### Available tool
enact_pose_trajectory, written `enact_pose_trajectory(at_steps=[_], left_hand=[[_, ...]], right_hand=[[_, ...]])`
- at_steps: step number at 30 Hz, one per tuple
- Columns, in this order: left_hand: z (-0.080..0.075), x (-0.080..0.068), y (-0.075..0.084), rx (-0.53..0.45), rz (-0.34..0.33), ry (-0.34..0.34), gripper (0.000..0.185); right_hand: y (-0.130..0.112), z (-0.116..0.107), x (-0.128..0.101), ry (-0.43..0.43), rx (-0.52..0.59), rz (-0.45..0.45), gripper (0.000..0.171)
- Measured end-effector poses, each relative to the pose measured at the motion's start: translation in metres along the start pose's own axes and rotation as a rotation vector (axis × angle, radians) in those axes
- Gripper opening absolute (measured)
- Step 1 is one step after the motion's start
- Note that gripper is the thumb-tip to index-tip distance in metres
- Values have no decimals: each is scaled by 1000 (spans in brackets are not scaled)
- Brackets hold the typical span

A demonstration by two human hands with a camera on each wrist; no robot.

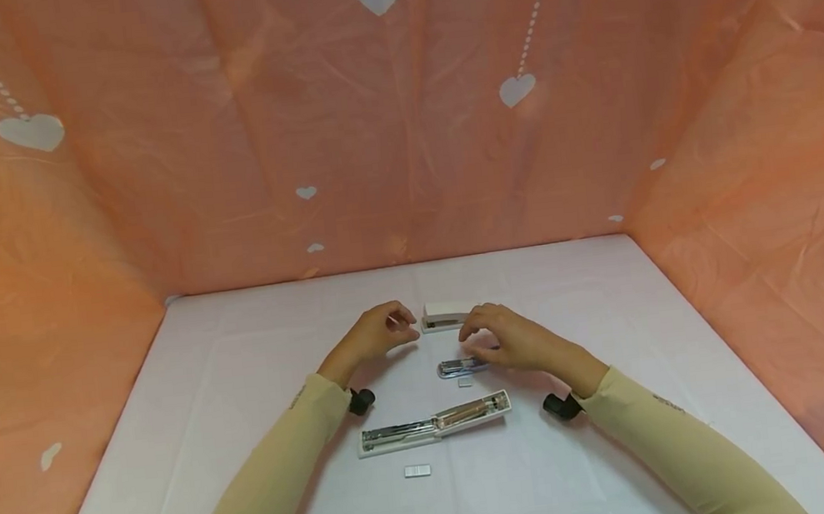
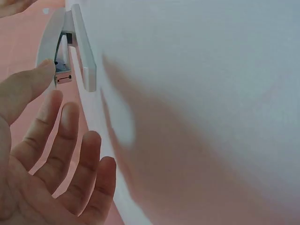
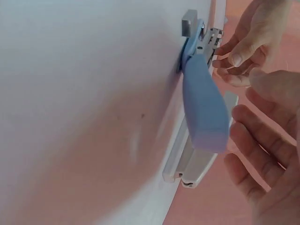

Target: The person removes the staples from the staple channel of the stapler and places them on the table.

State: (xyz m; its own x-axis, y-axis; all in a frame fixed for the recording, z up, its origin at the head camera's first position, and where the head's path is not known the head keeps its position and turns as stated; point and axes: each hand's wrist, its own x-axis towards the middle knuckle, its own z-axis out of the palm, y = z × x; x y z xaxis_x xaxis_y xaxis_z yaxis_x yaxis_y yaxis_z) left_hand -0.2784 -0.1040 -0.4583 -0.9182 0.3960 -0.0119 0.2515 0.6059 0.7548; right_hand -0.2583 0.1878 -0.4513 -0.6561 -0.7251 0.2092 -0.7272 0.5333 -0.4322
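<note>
Covering the table [image 1: 254, 475], white cloth meets heart-printed orange drapes [image 1: 219, 143].

Both forearms, in tan sleeves, reached forward and inward, each with a small black camera mount under the wrist. The left hand [image 1: 373, 336] was raised, palm turned toward the right, its fingers [image 2: 70, 140] loosely bent and slightly spread, holding nothing. The right hand [image 1: 511, 337] hovered palm down, wrist a little lifted, its fingers [image 3: 262, 140] relaxed and gently curved toward the left hand, the two hands near each other but apart.
</note>
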Motion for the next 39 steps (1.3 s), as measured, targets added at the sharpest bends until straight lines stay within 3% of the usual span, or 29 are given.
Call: enact_pose_trajectory(at_steps=[7,14,22,39], left_hand=[[5,8,-7,67,-9,15,31],[9,15,-13,150,31,29,34],[11,19,-12,160,-7,39,30],[14,26,-1,222,-73,60,31]], right_hand=[[6,-2,11,104,42,-37,26],[17,0,20,150,60,-4,35],[22,0,38,94,70,17,46],[33,13,65,-19,167,159,42]])
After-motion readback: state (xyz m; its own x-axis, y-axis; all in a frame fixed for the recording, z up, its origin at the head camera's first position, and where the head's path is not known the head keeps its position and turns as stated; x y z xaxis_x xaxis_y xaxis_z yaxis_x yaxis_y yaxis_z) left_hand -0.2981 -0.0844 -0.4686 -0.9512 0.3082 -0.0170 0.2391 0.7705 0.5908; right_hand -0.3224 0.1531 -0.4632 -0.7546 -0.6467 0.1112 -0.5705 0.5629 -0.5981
